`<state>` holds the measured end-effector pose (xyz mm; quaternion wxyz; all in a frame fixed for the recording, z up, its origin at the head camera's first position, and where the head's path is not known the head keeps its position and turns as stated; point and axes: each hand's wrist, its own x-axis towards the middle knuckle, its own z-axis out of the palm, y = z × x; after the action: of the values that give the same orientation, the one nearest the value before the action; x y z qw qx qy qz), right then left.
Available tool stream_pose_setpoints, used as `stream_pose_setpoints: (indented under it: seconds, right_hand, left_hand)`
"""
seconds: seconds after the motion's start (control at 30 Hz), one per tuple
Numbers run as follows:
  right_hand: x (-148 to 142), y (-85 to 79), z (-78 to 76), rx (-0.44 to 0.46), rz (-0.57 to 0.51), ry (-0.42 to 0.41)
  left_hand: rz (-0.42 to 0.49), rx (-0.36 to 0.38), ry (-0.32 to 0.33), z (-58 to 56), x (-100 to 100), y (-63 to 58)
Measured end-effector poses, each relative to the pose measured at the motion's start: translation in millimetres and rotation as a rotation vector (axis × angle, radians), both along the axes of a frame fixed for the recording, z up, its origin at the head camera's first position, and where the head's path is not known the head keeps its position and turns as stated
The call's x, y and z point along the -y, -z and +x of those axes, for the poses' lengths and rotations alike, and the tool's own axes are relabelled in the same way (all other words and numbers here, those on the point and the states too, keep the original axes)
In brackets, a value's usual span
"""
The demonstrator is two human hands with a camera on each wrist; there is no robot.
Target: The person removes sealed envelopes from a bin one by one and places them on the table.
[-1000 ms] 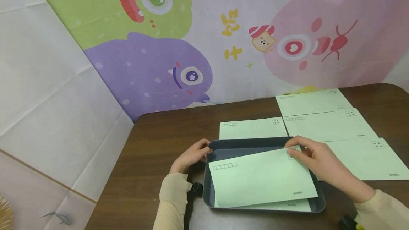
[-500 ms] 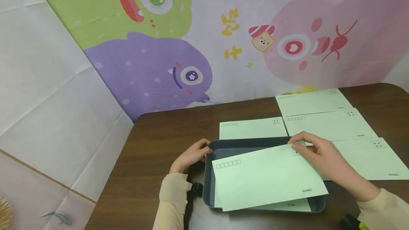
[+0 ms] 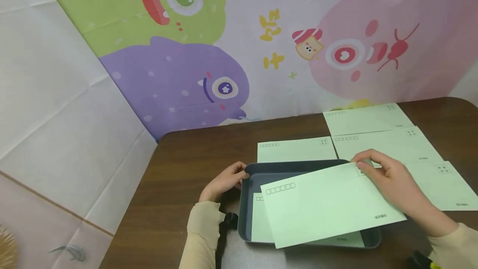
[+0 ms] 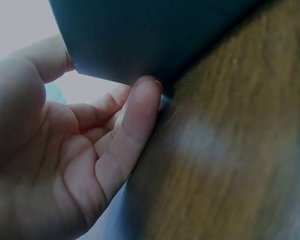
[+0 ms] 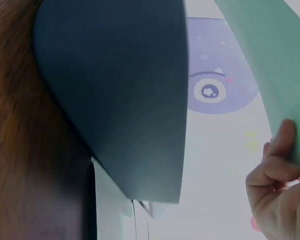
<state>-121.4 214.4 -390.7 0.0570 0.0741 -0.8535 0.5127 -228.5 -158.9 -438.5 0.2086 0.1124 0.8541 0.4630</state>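
Note:
In the head view, my right hand pinches a pale green envelope by its upper right corner. This envelope is tilted above the dark grey tray, over its right and front part. Beneath it, a second envelope lies in the tray, mostly covered. My left hand grips the tray's far left corner; in the left wrist view its fingertips touch the tray's dark wall. The right wrist view has the held envelope raised beside the tray's outer side.
Several pale green envelopes lie on the brown wooden table: one behind the tray, others in a column at the right, such as the far right envelope. A cartoon-printed cloth hangs at the table's back edge.
My right hand has lifted the envelope and carried it to the right, uncovering the left part of the envelope in the tray. The left hand and tray have stayed in place.

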Motion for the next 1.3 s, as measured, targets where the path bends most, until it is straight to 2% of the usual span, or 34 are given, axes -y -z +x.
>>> stream_pose_setpoints:
  seconds: [0.27, 0.43, 0.7, 0.83, 0.97, 1.13, 1.2, 1.3]
  right_hand:
    - [-19.0, -0.1, 2.3, -0.013, 0.041, 0.059]
    - [-28.8, 3.2, 0.7, -0.036, 0.102, 0.109]
    - [-44.1, 5.1, 3.7, -0.036, 0.142, 0.135]
    - [-53.0, 6.7, 4.5, -0.061, 0.169, 0.175]
    - [-64.8, 9.6, 6.2, -0.059, 0.203, 0.204]
    - [-79.2, 14.0, 8.8, -0.062, 0.242, 0.232]
    - [-81.7, 15.5, 9.8, -0.077, 0.231, 0.245]
    - [-83.1, 17.9, 11.1, -0.114, 0.189, 0.258]
  left_hand:
    - [0.013, -0.002, 0.013, -0.2, 1.3, 0.0]
    - [0.016, -0.003, 0.015, -1.0, 1.7, -1.4]
    - [0.024, 0.011, 0.040, 15.6, -6.0, -30.8]
    - [0.017, 0.017, 0.040, 18.9, -7.6, -35.7]
    - [0.013, 0.026, 0.041, 16.8, -7.3, -31.8]
    - [0.027, 0.024, 0.038, 5.3, -2.2, -10.9]
    - [0.026, 0.022, 0.027, 1.0, -0.4, -2.7]
    - [0.021, 0.015, 0.014, -0.9, 0.4, 0.8]
